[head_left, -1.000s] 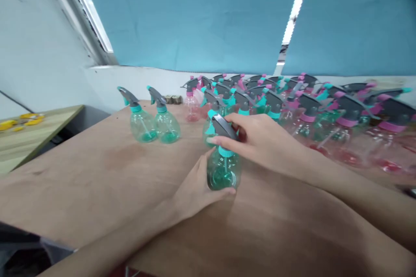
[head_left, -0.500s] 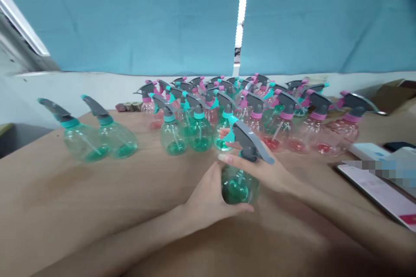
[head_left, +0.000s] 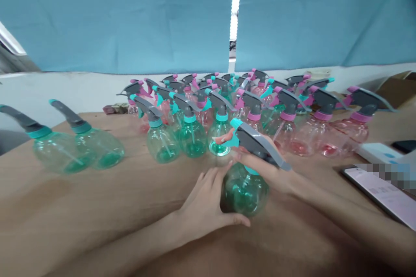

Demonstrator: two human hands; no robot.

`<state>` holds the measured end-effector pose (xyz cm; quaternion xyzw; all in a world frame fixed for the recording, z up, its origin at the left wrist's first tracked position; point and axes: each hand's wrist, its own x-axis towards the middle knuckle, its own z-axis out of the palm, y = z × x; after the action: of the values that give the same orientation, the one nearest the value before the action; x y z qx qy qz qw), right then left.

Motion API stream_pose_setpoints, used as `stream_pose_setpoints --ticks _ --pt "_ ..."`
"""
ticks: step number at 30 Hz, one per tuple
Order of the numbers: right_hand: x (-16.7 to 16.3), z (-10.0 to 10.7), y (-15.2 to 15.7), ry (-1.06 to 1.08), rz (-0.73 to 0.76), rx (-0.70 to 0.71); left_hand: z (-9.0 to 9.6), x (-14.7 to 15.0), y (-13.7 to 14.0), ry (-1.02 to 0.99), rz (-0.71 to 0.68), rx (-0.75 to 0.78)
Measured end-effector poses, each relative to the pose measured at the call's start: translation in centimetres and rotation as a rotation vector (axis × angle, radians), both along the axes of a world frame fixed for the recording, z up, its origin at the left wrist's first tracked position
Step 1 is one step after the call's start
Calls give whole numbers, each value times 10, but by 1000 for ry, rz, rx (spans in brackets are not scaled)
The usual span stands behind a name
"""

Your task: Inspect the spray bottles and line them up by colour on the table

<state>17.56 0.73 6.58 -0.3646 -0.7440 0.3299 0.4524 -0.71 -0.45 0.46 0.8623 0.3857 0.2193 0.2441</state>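
Note:
A clear green spray bottle (head_left: 248, 197) with a grey head and turquoise nozzle tilts between both my hands, close to the table. My left hand (head_left: 208, 199) cups its round body from the left, thumb underneath on the near side. Fingers of my right hand (head_left: 276, 173) wrap round the neck below the spray head, and its fingertips show by the turquoise trigger. Just beyond stand several like bottles, green ones (head_left: 193, 138) toward the left and pink ones (head_left: 300, 138) toward the right. The right hand's thumb is hidden behind the head.
Two more green spray bottles (head_left: 99, 151) stand apart at the left of the wooden table (head_left: 107, 207). A phone (head_left: 380, 190) and a white box (head_left: 378, 156) lie at the right. Cardboard (head_left: 394, 95) sits at the back right, before a blue curtain (head_left: 113, 17).
My view has shifted, so the standing bottles appear larger and those at the left lie farther left. The held bottle appears slightly lower and to the right, still in both hands.

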Motion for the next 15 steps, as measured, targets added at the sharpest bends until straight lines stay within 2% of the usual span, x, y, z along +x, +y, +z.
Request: stream_pose_setpoints --ticks 8,11,15 --pt "2 5 -2 -3 -8 -72 1 -11 -3 144 -40 38" --pt "2 7 -3 16 -31 -55 0 -11 -3 186 -46 53" --pt "4 12 -6 -61 -57 -48 -3 -13 -1 236 -39 56"
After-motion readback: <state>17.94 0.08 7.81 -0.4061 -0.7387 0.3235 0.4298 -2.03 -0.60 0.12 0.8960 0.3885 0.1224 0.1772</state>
